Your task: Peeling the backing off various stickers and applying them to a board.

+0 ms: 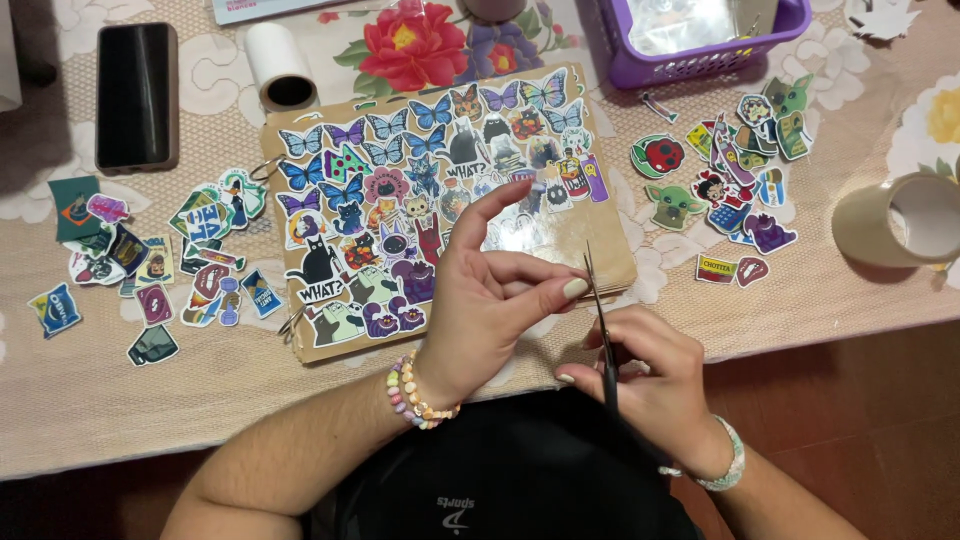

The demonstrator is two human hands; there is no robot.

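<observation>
Left hand (490, 300) pinches a small clear piece (577, 282) between thumb and forefinger, above the near counter (80, 400) edge. Right hand (640, 375) closed in scissors (600, 320), blades up at the piece. Best: small snips, turn the piece, fingertips off the blade line. Sticker-covered notebook (440, 200) lies just behind; loose stickers (730, 180), tape roll (900, 220), phone (137, 95) around.

Head-worn view, aimed steeply down at the table edge

The scene is seen from close above the person's own chest, facing forward and down; the left hand (480, 310) and right hand (645, 375) are framed low centre, with the sticker-covered brown notebook (440, 200) beyond them.
</observation>
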